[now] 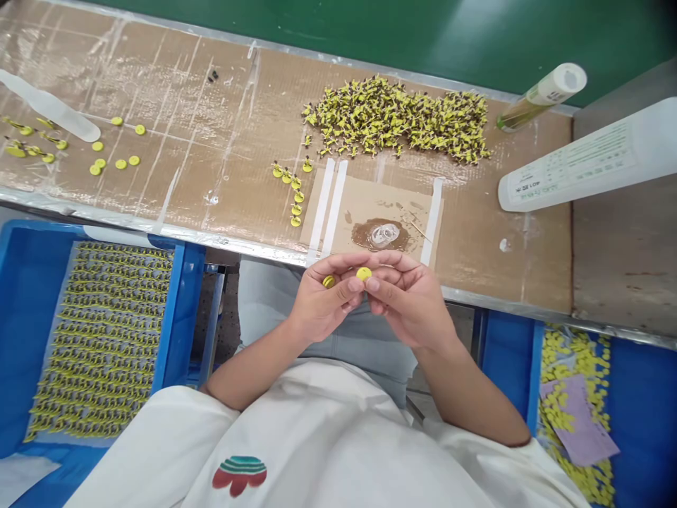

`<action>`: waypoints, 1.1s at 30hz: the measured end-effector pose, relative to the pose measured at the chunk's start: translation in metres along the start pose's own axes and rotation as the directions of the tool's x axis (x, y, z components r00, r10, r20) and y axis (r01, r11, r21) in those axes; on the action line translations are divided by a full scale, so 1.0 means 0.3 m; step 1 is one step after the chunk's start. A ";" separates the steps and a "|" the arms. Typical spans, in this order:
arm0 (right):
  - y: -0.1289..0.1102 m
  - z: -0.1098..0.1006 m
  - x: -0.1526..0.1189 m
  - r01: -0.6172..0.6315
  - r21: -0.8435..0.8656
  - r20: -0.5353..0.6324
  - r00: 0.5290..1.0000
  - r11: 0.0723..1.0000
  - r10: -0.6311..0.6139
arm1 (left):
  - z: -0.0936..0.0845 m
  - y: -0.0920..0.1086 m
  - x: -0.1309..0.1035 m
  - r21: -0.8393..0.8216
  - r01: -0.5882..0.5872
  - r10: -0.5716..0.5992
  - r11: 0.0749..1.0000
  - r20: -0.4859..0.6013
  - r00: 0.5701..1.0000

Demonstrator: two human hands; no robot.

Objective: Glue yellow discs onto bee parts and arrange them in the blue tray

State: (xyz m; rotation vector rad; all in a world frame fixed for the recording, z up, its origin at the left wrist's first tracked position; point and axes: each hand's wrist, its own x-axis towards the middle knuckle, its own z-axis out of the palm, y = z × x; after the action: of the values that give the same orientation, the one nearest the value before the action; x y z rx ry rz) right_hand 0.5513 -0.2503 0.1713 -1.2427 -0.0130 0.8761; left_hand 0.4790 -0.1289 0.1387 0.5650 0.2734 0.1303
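Both hands meet over the table's front edge. One yellow disc point(364, 273) is pinched between the thumbs and fingers of my left hand point(328, 296) and my right hand point(410, 296). More yellow discs point(328, 281) lie in the curled fingers of my left hand. Just beyond the hands, a cardboard sheet point(364, 201) with white tape strips bears a clear wet blob point(384, 234) and a thin stick point(420, 229). A row of small figures on yellow bases point(296, 197) stands left of the sheet. Behind it is a large pile of yellow and dark figures point(396, 116).
Loose yellow discs point(121, 164) and more figures lie at the table's left. Two bottles, one upright point(544, 95) and one large white point(587, 159), stand right. Blue bins hold rows of figures point(106, 339) at left and yellow discs point(574, 353) at right.
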 end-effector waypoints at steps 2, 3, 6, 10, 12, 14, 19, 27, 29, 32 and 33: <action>-0.023 -0.014 0.005 -0.038 -0.043 0.033 0.999 0.998 0.039 | 0.000 0.006 -0.006 0.031 0.059 -0.059 0.998 0.009 0.998; -0.036 -0.021 0.008 -0.063 -0.067 0.049 0.997 0.996 0.066 | 0.000 0.009 -0.009 0.043 0.082 -0.083 0.996 0.016 0.996; -0.064 -0.039 0.020 -0.117 -0.140 0.069 0.989 0.983 0.127 | -0.001 0.018 -0.011 0.057 0.101 -0.103 0.993 0.035 0.994; -0.075 -0.035 0.020 -0.036 -0.240 0.033 0.998 0.970 0.045 | -0.001 0.020 -0.004 0.036 0.104 -0.104 0.994 -0.019 0.994; -0.081 -0.024 0.018 0.047 -0.302 0.023 0.999 0.952 -0.042 | 0.000 0.021 0.001 0.015 0.098 -0.096 0.995 -0.068 0.993; -0.096 -0.023 0.031 0.159 -0.387 0.015 0.986 0.908 -0.166 | 0.001 0.024 0.004 -0.006 0.086 -0.086 0.996 -0.118 0.989; -0.176 -0.125 0.227 0.403 -0.757 -0.080 0.724 0.515 -0.685 | -0.010 0.042 0.014 -0.066 0.070 -0.081 0.995 -0.190 0.978; -0.242 -0.317 0.616 0.028 -0.991 -0.062 0.768 0.131 -0.637 | -0.033 0.044 0.022 -0.086 0.016 -0.033 0.996 -0.197 0.980; -0.237 -0.319 0.641 0.001 -0.993 -0.078 0.762 0.121 -0.643 | -0.040 0.044 0.025 -0.088 0.012 -0.031 0.996 -0.222 0.975; -0.228 -0.318 0.649 0.016 -0.992 -0.068 0.761 0.124 -0.645 | -0.049 0.045 0.029 -0.087 0.015 -0.036 0.996 -0.244 0.969; -0.226 -0.321 0.650 0.031 -0.990 -0.066 0.763 0.138 -0.643 | -0.051 0.046 0.031 -0.088 0.019 -0.041 0.996 -0.247 0.968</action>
State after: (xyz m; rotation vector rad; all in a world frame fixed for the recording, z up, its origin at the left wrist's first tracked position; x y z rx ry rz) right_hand 0.7672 -0.2185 0.1063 -2.5444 -0.5390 -0.0898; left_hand 0.4830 -0.1079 0.1317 0.4596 0.5179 0.1829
